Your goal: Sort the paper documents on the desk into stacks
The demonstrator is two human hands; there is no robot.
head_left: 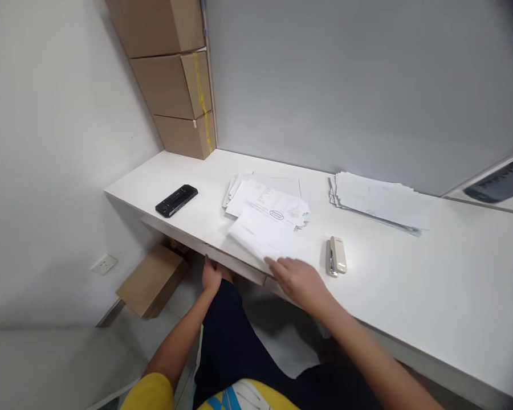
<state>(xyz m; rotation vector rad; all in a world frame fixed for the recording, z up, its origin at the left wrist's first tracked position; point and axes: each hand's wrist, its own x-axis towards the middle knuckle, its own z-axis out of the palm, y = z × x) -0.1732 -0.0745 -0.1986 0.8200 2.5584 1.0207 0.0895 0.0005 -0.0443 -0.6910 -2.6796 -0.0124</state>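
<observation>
My right hand (298,280) is closed on the near edge of a white paper sheet (260,230), its fingers on top near the desk's front edge. That sheet lies over a loose pile of printed papers (265,196), one bearing an oval stamp. Below the desk edge, my left hand (212,277) is by the front of a drawer (235,266); its fingers are mostly hidden, so I cannot make out its grip. A cream stapler (337,255) lies on the desk to the right of my right hand.
On the white desk (410,285), a second paper stack (371,199) lies at the back right and a black phone (176,200) at the left. Cardboard boxes (175,85) are stacked in the back corner. Another box (154,279) is below the desk at left, near a wall socket (104,263).
</observation>
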